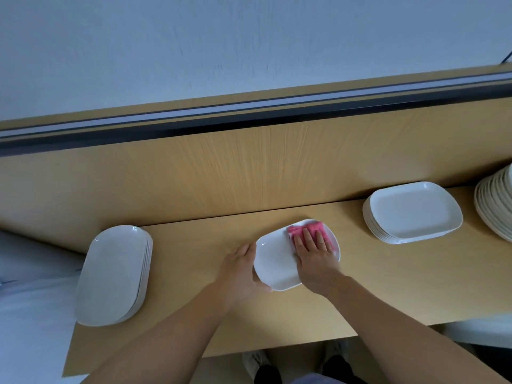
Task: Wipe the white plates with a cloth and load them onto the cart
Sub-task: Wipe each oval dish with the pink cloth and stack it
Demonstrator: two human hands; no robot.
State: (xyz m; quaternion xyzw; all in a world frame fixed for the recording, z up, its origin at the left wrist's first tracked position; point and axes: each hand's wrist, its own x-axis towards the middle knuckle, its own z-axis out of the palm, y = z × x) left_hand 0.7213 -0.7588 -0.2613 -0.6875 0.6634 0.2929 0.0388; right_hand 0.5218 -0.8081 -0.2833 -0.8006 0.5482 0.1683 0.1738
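Wiping was under way in the head view, the only view there was. A single white plate [278,263] lay on the worktop [194,245] just below the middle of the frame, with a pink cloth [303,230] spread over its upper right part.

No cart could be made out anywhere in the frame, so by this evidence nothing was loaded yet. Three piles waited on the same worktop: an oval stack [110,275] at lower left, a squarish stack [412,212] at right of centre, and a taller stack [496,203] cut off by the right edge. Which of them were already wiped could not be told. Judging from that, the job looked to be at an early or middling point, with many plates left to clean and all of the carrying to do.

The right hand [314,254] reached up from the lower right and lay flat on the cloth, its fingers [307,236] straight and close together, pressing down and gripping nothing. The left hand [241,268] came in from the lower left and steadied the plate at its left rim, its thumb hooked round the near edge; how its other digits lay under the rim was hidden
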